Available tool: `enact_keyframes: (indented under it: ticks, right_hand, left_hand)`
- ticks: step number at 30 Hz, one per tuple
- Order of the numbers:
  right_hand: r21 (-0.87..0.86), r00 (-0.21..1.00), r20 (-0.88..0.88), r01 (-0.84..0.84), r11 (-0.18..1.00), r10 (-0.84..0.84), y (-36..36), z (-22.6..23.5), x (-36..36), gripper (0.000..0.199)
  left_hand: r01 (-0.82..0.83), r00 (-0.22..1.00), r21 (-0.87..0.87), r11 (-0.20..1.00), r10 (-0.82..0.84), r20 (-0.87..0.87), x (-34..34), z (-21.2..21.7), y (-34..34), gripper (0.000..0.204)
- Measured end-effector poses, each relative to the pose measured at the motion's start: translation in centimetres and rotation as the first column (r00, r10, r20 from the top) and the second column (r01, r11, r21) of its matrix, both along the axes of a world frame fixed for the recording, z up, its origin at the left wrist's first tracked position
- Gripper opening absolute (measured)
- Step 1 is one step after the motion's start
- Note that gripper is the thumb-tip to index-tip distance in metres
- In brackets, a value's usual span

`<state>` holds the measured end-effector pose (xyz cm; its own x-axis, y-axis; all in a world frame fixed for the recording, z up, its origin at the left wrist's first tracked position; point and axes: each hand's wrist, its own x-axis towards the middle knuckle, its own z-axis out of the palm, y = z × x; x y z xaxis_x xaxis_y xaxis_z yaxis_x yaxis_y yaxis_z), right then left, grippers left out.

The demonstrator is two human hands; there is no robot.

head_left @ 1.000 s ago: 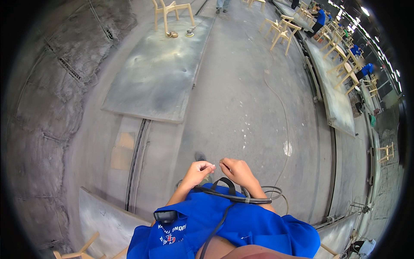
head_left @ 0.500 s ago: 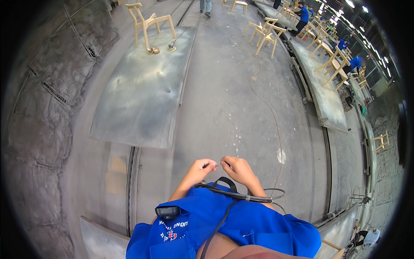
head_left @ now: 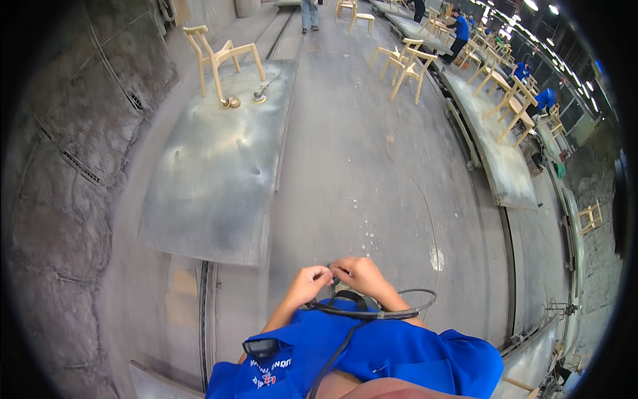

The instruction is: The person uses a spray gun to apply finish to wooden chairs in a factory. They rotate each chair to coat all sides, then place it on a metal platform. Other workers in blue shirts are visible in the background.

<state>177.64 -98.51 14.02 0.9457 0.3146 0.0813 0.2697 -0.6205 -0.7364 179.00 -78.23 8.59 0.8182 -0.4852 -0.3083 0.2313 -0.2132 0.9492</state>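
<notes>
In front of my waist, my left hand [head_left: 308, 284] and my right hand [head_left: 361, 274] meet at the fingertips. Both are closed in a pinch; whatever lies between the fingers is too small to make out. A thin dark strip shows just below the joined fingertips. Closer to my body, a black strap [head_left: 353, 298] arches up from the front of my blue shirt [head_left: 399, 352]. Loops of black cable [head_left: 425, 302] lie across my waist and under my right forearm, and one length runs up my chest.
At left stands a low metal-topped platform [head_left: 212, 193] bearing a wooden chair [head_left: 216, 56] and a round sander [head_left: 259, 97]. A thin hose [head_left: 415, 179] trails over the floor. More wooden chairs [head_left: 407, 66] stand ahead; people in blue work along the right-hand platforms [head_left: 492, 153].
My hands have drawn together until the fingertips meet. The platform and chairs sit lower in the picture, as the view has tilted up slightly.
</notes>
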Motion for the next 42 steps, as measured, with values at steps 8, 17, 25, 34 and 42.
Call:
enact_keyframes:
  ticks: [8, 17, 25, 34, 42]
  right_hand:
    - [-0.020, 0.977, -0.077, -0.200, 0.980, 0.198, -1.4, 0.6, 8.2, 0.025]
    - [-0.002, 0.922, -0.082, -0.379, 0.925, 0.377, -4.2, -0.5, 14.6, 0.017]
    - [0.019, 0.812, 0.056, -0.583, 0.812, 0.581, -1.9, -0.5, 18.7, 0.018]
    - [-0.116, 0.347, 0.038, -0.930, 0.349, 0.937, 4.9, -0.2, 18.8, 0.025]
    - [-0.006, 0.060, 0.127, -0.998, 0.061, 0.990, 12.8, -2.2, 10.6, 0.024]
  left_hand:
    - [-0.172, 0.980, -0.245, 0.954, 0.139, -0.145, 3.8, -1.5, -1.0, 0.053]
    - [-0.190, 0.966, -0.254, 0.948, 0.133, -0.223, 9.1, -0.2, -3.3, 0.074]
    - [-0.438, 0.895, -0.307, 0.845, 0.377, -0.240, 8.5, 0.4, -1.1, 0.083]
    - [-0.703, 0.711, -0.224, 0.675, 0.654, -0.259, 0.4, 1.0, -0.3, 0.089]
    - [-0.879, 0.453, -0.270, 0.394, 0.866, -0.212, -11.9, 0.4, 0.7, 0.091]
